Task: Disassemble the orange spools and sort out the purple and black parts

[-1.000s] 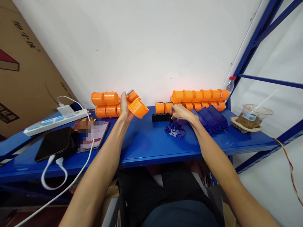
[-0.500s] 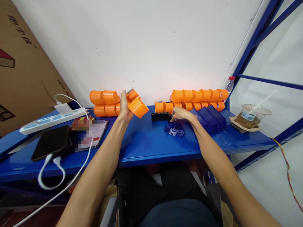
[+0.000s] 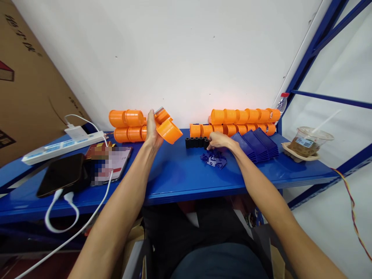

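An orange plastic piece with a wide round end is held up over the shelf by my left hand, whose fingers are wrapped around it; a grey edge shows at its top. My right hand is closed, its fingertips pinching the end black cylinder of a short row. The other black cylinders stand side by side just left of it. Below the right hand lies a small pile of flat dark-blue plastic pieces. Part of the gripped cylinder is hidden by the fingers.
Rows of orange cups are stacked along the wall at right, more orange cups at left. Blue panels lie fanned beside a drink cup. A power strip, phone and white cable occupy the left.
My right hand has shifted slightly left, and the end black cylinder has moved with it toward the row. My left hand keeps its hold on the orange piece.
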{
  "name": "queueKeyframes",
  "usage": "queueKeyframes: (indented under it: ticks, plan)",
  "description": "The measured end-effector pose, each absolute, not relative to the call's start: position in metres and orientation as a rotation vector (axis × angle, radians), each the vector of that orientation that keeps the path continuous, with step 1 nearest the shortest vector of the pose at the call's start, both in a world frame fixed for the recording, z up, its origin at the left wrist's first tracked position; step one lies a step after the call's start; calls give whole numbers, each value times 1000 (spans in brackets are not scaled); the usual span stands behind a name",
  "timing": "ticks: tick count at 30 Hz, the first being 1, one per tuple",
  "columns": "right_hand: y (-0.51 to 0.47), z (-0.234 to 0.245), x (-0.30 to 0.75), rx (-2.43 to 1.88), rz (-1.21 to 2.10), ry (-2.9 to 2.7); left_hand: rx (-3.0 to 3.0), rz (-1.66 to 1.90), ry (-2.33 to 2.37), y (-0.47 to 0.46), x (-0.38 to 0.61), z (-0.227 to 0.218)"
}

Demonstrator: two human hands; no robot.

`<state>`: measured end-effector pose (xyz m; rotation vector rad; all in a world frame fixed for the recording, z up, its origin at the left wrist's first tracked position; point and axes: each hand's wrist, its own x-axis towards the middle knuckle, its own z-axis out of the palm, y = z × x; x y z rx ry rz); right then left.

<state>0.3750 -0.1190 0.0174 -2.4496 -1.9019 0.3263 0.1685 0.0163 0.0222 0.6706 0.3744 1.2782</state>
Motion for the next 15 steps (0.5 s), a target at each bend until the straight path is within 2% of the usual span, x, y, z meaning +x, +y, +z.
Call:
queueKeyframes:
  ticks: [15]
  plan:
    - [-125, 25, 368, -2459, 381, -1897, 686, 1275, 377, 19, 169, 20]
